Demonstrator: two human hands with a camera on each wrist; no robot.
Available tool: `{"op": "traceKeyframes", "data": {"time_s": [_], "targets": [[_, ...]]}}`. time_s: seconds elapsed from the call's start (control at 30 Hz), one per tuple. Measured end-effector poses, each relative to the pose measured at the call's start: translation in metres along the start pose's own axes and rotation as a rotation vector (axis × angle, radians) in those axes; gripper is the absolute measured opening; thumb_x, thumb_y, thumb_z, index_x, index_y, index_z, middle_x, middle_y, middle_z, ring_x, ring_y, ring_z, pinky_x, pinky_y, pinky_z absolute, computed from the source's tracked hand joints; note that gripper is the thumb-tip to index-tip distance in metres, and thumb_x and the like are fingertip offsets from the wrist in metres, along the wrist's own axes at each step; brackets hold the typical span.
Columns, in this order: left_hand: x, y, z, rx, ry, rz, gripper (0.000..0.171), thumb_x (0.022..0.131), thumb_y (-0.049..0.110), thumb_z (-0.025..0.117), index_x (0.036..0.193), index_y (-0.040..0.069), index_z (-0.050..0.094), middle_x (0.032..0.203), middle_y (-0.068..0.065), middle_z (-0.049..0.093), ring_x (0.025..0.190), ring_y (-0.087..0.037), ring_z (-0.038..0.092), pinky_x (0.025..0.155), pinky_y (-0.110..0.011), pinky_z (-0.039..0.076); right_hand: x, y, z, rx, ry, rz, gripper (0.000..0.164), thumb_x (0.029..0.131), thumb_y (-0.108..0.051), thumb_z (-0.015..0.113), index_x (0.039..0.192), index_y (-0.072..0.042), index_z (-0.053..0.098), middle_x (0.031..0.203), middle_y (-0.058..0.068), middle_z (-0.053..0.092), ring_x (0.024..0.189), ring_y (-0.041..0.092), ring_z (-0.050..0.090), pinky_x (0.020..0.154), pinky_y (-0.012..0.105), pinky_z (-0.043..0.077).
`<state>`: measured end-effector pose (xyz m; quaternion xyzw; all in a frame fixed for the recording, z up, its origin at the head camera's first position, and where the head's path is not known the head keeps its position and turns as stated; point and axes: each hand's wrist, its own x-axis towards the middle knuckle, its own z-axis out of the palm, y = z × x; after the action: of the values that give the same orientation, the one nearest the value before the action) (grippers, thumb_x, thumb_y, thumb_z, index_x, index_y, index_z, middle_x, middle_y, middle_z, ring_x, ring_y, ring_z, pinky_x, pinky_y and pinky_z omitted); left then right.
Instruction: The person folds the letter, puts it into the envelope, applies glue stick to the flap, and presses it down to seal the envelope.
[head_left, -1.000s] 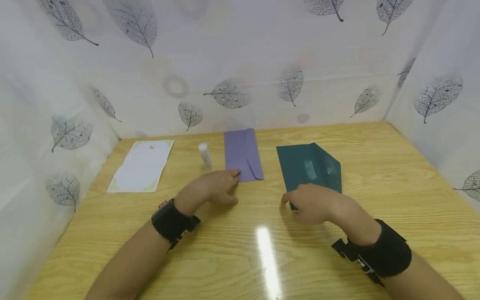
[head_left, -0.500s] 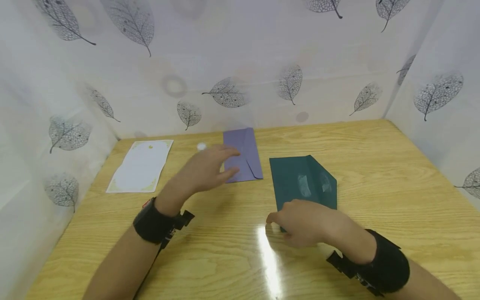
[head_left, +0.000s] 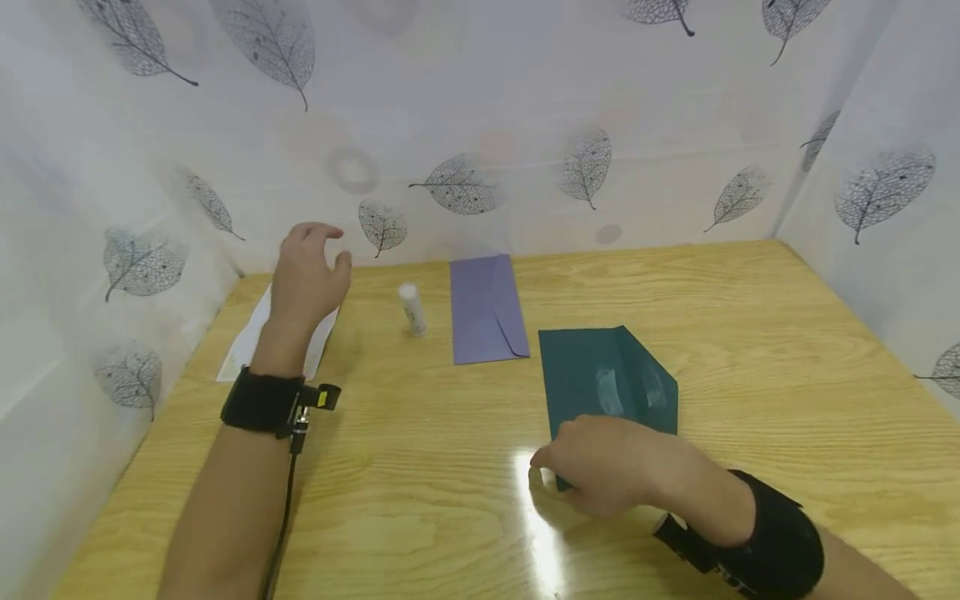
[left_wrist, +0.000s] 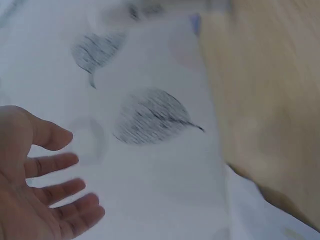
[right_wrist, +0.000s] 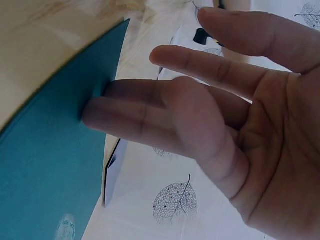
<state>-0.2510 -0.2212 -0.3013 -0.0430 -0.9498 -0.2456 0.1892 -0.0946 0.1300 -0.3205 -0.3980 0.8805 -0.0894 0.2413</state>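
Leaf-printed cloth (head_left: pixel 510 92) backs the table (head_left: pixel 420 450); at left, the white sheet (head_left: pixel 243 343), long axis near-to-far, lies below the closer left grip (head_left: pixel 306 271), loosely spread, holding nothing; the right grip's (head_left: pixel 607 462) straight fingers touch the green envelope (head_left: pixel 581 375).

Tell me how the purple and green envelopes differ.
The purple envelope is narrow; the green envelope is broader, with a slanted edge. Shiny patches show on the green envelope, none on the purple envelope. The right hand touches the green envelope, not the purple one. Both lie on the table.
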Motion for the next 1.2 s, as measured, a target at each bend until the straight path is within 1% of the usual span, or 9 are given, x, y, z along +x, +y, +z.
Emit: {"op": "traceKeyframes", "data": {"time_s": [0.13,0.33,0.43,0.53,0.63,0.77,0.83,1.0,1.2], "targets": [[0.005,-0.036,0.007,0.102,-0.107,-0.180,0.057,0.097,0.025,0.052,0.143,-0.007,0.043,0.151,-0.033,0.029,0.134,-0.055,0.032,0.101,-0.066,0.039,0.000,-0.002,0.001,-0.011,0.001,-0.020,0.045,0.079,0.006,0.056,0.116,-0.015,0.072,0.052,-0.012,0.027,0.053,0.004,0.032,0.061,0.019,0.046],[0.004,-0.075,0.019,0.215,-0.542,-0.366,0.102,0.093,0.056,0.057,0.155,-0.007,0.007,0.152,-0.046,-0.002,0.136,-0.072,0.000,0.100,-0.087,0.013,0.002,-0.005,0.002,-0.028,-0.014,-0.052,0.046,0.076,0.008,0.056,0.112,-0.015,0.073,0.053,-0.013,0.031,0.054,0.004,0.032,0.061,0.019,0.044],[0.003,-0.083,0.019,0.209,-0.672,-0.424,0.109,0.093,0.062,0.052,0.156,-0.006,-0.005,0.151,-0.047,-0.016,0.131,-0.075,-0.017,0.094,-0.091,0.003,0.004,-0.006,0.003,-0.043,0.012,-0.043,0.041,0.076,0.008,0.058,0.105,-0.015,0.074,0.059,-0.013,0.051,0.057,0.001,0.041,0.063,0.017,0.047],[0.003,-0.087,0.014,0.206,-0.694,-0.459,0.103,0.095,0.059,0.048,0.155,-0.006,-0.004,0.151,-0.047,-0.017,0.130,-0.075,-0.017,0.094,-0.091,0.002,0.007,-0.004,0.004,-0.085,0.067,0.007,0.028,0.080,0.005,0.068,0.103,-0.011,0.074,0.077,-0.005,0.069,0.065,0.005,0.060,0.064,0.019,0.052],[0.003,-0.091,0.009,0.205,-0.699,-0.489,0.098,0.097,0.053,0.048,0.155,-0.007,-0.004,0.150,-0.048,-0.016,0.129,-0.076,-0.016,0.093,-0.091,0.003,0.010,-0.001,0.004,-0.137,0.087,0.086,0.032,0.082,-0.004,0.078,0.113,-0.004,0.070,0.111,0.012,0.072,0.093,0.022,0.071,0.074,0.026,0.058],[0.006,-0.095,0.004,0.204,-0.701,-0.520,0.097,0.096,0.049,0.053,0.154,-0.007,-0.001,0.148,-0.050,-0.016,0.129,-0.077,-0.014,0.092,-0.092,0.003,0.011,0.006,0.004,-0.134,-0.004,0.178,0.058,0.084,-0.014,0.080,0.135,0.003,0.057,0.147,0.029,0.046,0.135,0.043,0.047,0.102,0.042,0.051],[0.007,-0.096,0.004,0.210,-0.704,-0.525,0.099,0.094,0.050,0.057,0.154,-0.007,0.003,0.148,-0.051,-0.014,0.131,-0.076,-0.010,0.091,-0.092,0.006,0.011,0.009,0.005,-0.114,-0.045,0.203,0.065,0.086,-0.017,0.079,0.141,0.004,0.051,0.151,0.031,0.039,0.142,0.047,0.036,0.108,0.047,0.045],[0.007,-0.097,0.003,0.215,-0.718,-0.525,0.109,0.088,0.055,0.066,0.154,-0.007,0.005,0.151,-0.048,0.003,0.134,-0.075,0.001,0.092,-0.091,0.012,0.013,0.011,0.009,-0.096,-0.062,0.220,0.070,0.085,-0.016,0.080,0.143,0.006,0.048,0.153,0.033,0.035,0.144,0.049,0.031,0.105,0.046,0.047],[0.002,-0.101,0.003,0.244,-0.721,-0.421,0.120,0.084,0.058,0.070,0.152,-0.015,0.003,0.151,-0.047,0.012,0.134,-0.072,0.010,0.104,-0.081,0.021,0.014,0.002,0.012,-0.108,-0.060,0.226,0.066,0.080,-0.013,0.084,0.137,0.004,0.055,0.151,0.033,0.038,0.141,0.048,0.037,0.101,0.045,0.051]]}}
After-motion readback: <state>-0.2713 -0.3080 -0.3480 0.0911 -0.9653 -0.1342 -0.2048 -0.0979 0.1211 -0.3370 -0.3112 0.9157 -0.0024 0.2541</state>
